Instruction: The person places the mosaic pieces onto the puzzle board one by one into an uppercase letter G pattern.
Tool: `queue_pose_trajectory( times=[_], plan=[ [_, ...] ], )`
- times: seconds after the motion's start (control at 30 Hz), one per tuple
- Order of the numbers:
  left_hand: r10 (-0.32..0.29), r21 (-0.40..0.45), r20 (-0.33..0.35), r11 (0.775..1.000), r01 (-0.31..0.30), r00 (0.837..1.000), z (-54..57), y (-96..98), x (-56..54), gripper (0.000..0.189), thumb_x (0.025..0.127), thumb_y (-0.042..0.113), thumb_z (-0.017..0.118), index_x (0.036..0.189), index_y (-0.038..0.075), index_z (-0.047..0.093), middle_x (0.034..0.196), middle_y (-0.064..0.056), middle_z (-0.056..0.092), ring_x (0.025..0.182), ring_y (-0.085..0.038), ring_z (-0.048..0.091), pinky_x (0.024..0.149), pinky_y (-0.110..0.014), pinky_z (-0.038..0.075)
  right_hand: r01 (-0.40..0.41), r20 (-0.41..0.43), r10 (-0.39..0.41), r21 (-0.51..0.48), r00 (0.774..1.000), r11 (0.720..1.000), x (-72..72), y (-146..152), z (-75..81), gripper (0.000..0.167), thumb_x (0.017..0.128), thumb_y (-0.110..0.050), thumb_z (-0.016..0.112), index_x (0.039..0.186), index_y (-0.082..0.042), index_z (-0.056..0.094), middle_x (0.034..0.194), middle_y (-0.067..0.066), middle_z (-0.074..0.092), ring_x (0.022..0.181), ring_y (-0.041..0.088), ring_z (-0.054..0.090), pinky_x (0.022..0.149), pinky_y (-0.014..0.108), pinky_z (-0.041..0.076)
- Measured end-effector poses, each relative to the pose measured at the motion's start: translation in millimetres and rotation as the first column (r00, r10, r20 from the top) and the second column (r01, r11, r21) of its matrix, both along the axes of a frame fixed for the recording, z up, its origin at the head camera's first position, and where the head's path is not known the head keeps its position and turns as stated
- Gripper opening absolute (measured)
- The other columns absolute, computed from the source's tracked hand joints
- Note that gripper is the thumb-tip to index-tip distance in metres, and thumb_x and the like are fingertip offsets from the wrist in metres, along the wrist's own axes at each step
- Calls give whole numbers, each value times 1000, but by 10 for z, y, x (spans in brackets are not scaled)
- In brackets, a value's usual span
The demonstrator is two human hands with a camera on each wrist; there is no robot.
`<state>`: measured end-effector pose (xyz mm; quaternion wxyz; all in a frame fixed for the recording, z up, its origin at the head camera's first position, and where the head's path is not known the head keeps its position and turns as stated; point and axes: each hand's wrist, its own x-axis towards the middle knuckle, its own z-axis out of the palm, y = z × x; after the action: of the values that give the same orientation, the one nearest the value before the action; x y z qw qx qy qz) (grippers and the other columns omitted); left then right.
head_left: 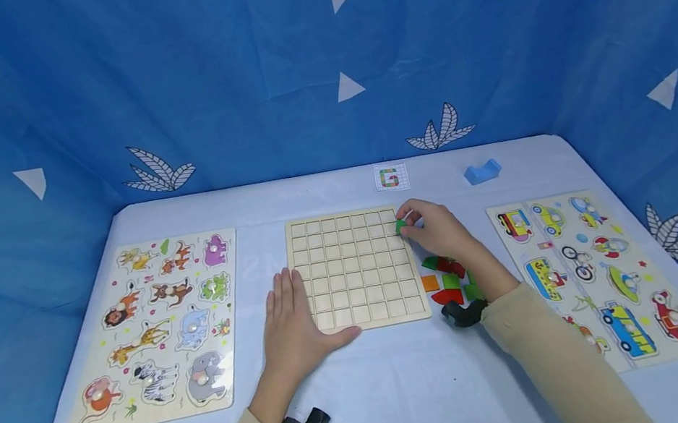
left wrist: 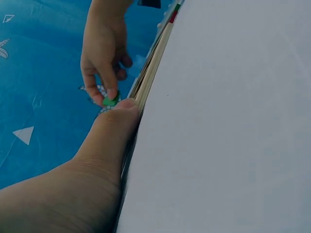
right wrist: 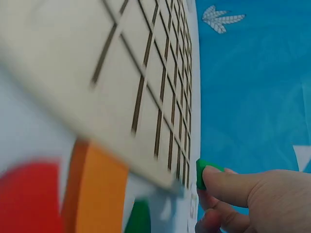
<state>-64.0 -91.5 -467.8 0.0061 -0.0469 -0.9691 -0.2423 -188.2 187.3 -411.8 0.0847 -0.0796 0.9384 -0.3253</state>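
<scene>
A wooden grid board [head_left: 353, 271] with square cells lies mid-table. My left hand [head_left: 292, 321] rests flat along its left side, fingers straight, with the thumb stretched along the near edge. In the left wrist view the thumb [left wrist: 114, 124] touches the board's rim. My right hand [head_left: 436, 226] pinches a small green block [head_left: 401, 226] between thumb and fingers, at the board's far right corner. The right wrist view shows the green block [right wrist: 203, 174] held clear of the board. Beside the board's right edge lie loose red, green and orange blocks [head_left: 448, 281], partly hidden by the right arm.
A card with a coloured pattern [head_left: 391, 177] lies behind the board, and a blue holder [head_left: 483, 172] is to its right. An animal puzzle [head_left: 153, 331] lies at the left, a vehicle puzzle [head_left: 599, 282] at the right. Blue cloth [head_left: 265, 69] hangs behind the table.
</scene>
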Motion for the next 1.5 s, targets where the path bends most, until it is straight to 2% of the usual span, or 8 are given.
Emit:
queue_pose_trajectory(
  times=[0.17, 0.43, 0.6, 0.9, 1.1, 1.23, 1.33, 1.5],
  plan=[
    [-11, -9, -6, 1000, 11, 1000, 4, -8, 10, 145, 58, 85, 70, 157, -3, 12, 167, -20, 7, 156, -34, 2, 126, -51, 11, -47, 24, 48, -51, 999, 998, -87, -228, -16, 20, 97, -17, 64, 117, -15, 63, 105, 9, 65, 85, 25, 57, 67, 32, 46],
    [-5, -6, -29, 1000, 5, 1000, 15, 0, 23, 143, 59, 84, 71, 156, -5, 15, 166, -22, 10, 155, -36, 6, 125, -52, 14, -88, 27, 90, -61, 996, 994, -159, -513, -97, 19, 98, -18, 64, 117, -16, 64, 105, 7, 66, 90, 23, 60, 78, 36, 49],
    [-4, -11, -35, 1000, 4, 999, 5, 5, 12, 143, 59, 86, 69, 156, -5, 16, 166, -22, 10, 155, -35, 6, 125, -52, 14, -97, 15, 97, -40, 995, 995, -145, -599, -89, 20, 98, -18, 63, 118, -16, 65, 105, 5, 66, 92, 22, 61, 80, 37, 51],
    [-7, -37, -1, 999, 7, 1000, 2, 1, -15, 144, 59, 89, 65, 157, -2, 12, 167, -19, 5, 156, -32, 1, 126, -50, 11, -108, -26, 109, 30, 994, 994, -109, -627, -67, 21, 97, -19, 65, 116, -13, 71, 110, 5, 63, 103, 23, 60, 89, 41, 51],
    [-2, -26, 13, 1000, 2, 1000, 2, -3, -14, 144, 59, 89, 65, 157, -2, 12, 167, -19, 6, 156, -32, 1, 126, -49, 10, -131, -31, 133, 66, 991, 989, -87, -562, -73, 23, 96, -21, 67, 117, -13, 72, 110, 4, 63, 100, 21, 61, 89, 40, 52],
    [1, -28, 13, 1000, -1, 1000, -2, -2, -16, 144, 59, 89, 65, 157, -2, 12, 167, -18, 6, 156, -31, 1, 126, -49, 10, -132, -17, 133, 55, 991, 990, -51, -410, -14, 30, 96, -20, 66, 125, -15, 68, 112, 5, 63, 96, 24, 58, 86, 41, 51],
    [2, -20, 12, 1000, -2, 1000, 1, 0, -14, 145, 59, 89, 65, 157, -2, 12, 167, -18, 6, 156, -32, 1, 126, -49, 10, -99, -9, 100, 72, 995, 992, -15, -229, 52, 35, 95, -20, 67, 130, -15, 64, 113, 7, 62, 96, 26, 56, 84, 42, 50],
    [3, -21, 15, 1000, -2, 1000, -5, -2, -15, 144, 59, 89, 65, 158, -2, 12, 167, -17, 5, 156, -31, 0, 126, -49, 10, -34, 0, 34, 140, 999, 990, 43, 160, 130, 39, 94, -19, 68, 132, -13, 63, 119, 12, 62, 104, 30, 55, 89, 45, 52]
  ],
)
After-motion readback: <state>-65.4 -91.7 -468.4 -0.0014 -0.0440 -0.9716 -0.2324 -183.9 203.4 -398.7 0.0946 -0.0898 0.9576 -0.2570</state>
